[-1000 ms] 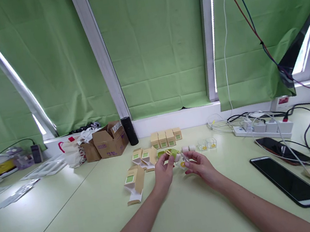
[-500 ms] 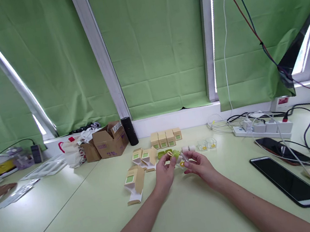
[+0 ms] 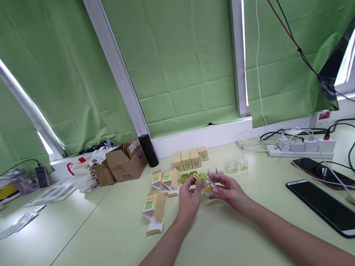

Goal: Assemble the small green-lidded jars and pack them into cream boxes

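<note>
Just above the table, my two hands meet over a small item with a green part and a clear part. My left hand (image 3: 189, 198) pinches the round green cap (image 3: 202, 177), which has a pale loop on its left side. The fingers of my right hand (image 3: 231, 191) close on a small clear plastic cup (image 3: 208, 188) with a yellow spot in it. The cap sits right against the cup's top; whether they are joined I cannot tell. Behind my hands lie green pieces (image 3: 186, 176), white rolls (image 3: 215, 170) and two more clear cups (image 3: 237, 166).
Opened small cardboard boxes (image 3: 154, 206) lie left of my hands, with several closed boxes (image 3: 186, 159) in a row behind. A brown carton (image 3: 126, 160) and black cylinder (image 3: 148, 150) stand further back. Phones (image 3: 330, 205), cables and a power strip (image 3: 303, 149) occupy the right side.
The green cap and the clear cup have shifted slightly and are closer together. Another person's hand at the far left has left the view. My arms have hardly moved.
</note>
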Motion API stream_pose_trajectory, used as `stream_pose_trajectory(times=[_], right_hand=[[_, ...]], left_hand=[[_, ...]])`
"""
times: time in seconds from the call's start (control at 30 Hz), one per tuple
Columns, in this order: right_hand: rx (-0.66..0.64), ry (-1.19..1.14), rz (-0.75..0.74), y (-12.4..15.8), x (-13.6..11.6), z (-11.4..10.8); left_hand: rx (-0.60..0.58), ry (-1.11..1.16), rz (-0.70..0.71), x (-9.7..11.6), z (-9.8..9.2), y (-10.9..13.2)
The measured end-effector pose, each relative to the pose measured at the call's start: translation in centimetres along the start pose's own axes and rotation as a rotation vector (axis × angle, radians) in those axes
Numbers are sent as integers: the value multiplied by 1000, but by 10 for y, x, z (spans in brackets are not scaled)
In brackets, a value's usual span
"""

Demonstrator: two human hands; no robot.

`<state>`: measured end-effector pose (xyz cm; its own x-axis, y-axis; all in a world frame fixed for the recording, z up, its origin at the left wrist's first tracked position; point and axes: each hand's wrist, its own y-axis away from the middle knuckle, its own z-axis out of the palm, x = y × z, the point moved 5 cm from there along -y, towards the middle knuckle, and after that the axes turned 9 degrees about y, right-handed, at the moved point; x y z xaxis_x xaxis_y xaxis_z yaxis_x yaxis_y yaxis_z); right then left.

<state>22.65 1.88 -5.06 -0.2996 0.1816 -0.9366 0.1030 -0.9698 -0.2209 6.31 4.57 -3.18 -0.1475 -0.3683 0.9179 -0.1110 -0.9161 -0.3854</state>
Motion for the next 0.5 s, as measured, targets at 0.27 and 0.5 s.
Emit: stream_pose_trajectory(times=[0.27, 0.5], right_hand=[[-6, -1, -15, -1, 2, 0], [-28, 44, -42, -1, 4, 1]], left_hand=[[-36, -16, 30, 4, 2, 2], [-54, -14, 10, 0, 1, 1]])
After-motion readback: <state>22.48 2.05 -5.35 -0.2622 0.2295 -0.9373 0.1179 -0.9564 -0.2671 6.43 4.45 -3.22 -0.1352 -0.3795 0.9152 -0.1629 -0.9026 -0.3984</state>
